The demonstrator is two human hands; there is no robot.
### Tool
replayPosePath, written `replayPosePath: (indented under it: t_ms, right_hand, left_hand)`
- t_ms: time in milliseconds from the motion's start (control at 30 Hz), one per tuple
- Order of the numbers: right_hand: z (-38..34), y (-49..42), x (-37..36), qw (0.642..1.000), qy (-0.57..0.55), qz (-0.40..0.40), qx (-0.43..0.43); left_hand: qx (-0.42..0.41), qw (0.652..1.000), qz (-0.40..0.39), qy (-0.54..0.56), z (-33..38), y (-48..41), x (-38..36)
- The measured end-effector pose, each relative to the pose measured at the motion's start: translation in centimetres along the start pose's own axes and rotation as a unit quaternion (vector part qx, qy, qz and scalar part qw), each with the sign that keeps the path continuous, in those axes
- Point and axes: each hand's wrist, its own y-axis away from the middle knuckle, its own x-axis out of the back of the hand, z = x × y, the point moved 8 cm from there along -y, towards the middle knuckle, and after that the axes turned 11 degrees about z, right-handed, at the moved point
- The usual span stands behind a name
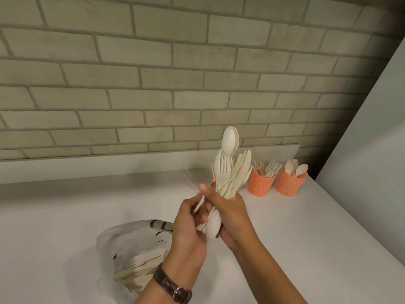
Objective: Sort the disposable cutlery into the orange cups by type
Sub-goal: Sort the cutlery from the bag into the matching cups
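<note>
Currently the white counter (65, 205) offers open surface to the left and a bare strip between the hands and the cups. Its right edge runs diagonally from the cups toward the lower right, beside a white panel (372, 139). At the back it ends at a low ledge below the brick wall (153, 73).

The right hand (232, 213) grips the cutlery bundle (230, 172) around its lower part, above the counter. The bundle's long axis stands nearly upright, leaning slightly right. Most heads point up, with a spoon bowl topmost; one spoon bowl points down below the grip. The left hand (186, 224), with a wristwatch (173, 286) on its wrist, pinches a thin pale handle (199, 204) at the bundle's left side.

The fork cup (260, 185) and spoon cup (289, 186) stand side by side near the back right corner, the spoon cup close to the counter edge. A third orange cup (213, 178) is mostly hidden behind the bundle. A plastic bag (122, 244) holding more cutlery lies on the counter below the left forearm.
</note>
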Motion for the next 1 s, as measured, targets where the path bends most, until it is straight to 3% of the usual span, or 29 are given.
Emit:
replayPosePath:
  t_ms: [100,167,233,333,433,567,633,800,1000]
  right_hand:
    - [0.2,-0.3,1.2,0.998,0.054,0.017,-0.004]
    - [0.2,-0.5,2.3,0.994,0.098,0.047,0.01]
    - [0.0,-0.5,3.2,0.988,0.131,0.075,0.03]
    - [-0.3,-0.5,4.1,0.984,0.149,0.085,0.042]
    - [-0.7,-0.8,5.1,0.977,0.179,0.09,0.066]
    - [-1.0,-1.3,7.0,0.974,0.197,0.094,0.066]
    - [-1.1,-1.6,8.1,0.975,0.194,0.085,0.061]
    - [-1.8,-3.1,11.6,0.982,0.172,0.041,0.072]
    - [-3.6,-5.4,17.5,0.981,0.168,-0.046,0.082]
  left_hand:
    - [-0.218,0.974,-0.005,-0.07,4.2,1.6,0.2]
    - [-0.386,0.912,-0.025,-0.138,7.7,4.4,-0.7]
    - [-0.49,0.835,-0.095,-0.233,9.3,6.9,-3.1]
    - [-0.551,0.72,-0.134,-0.401,7.8,7.4,-6.1]
    - [-0.604,0.628,-0.116,-0.477,6.1,7.4,-8.2]
    - [-0.646,0.56,-0.083,-0.512,4.3,7.4,-10.4]
    - [-0.63,0.563,-0.073,-0.53,3.2,7.4,-11.5]
    - [-0.482,0.683,-0.08,-0.543,0.1,4.1,-14.0]
    - [-0.422,0.704,-0.067,-0.567,-4.7,3.0,-18.9]
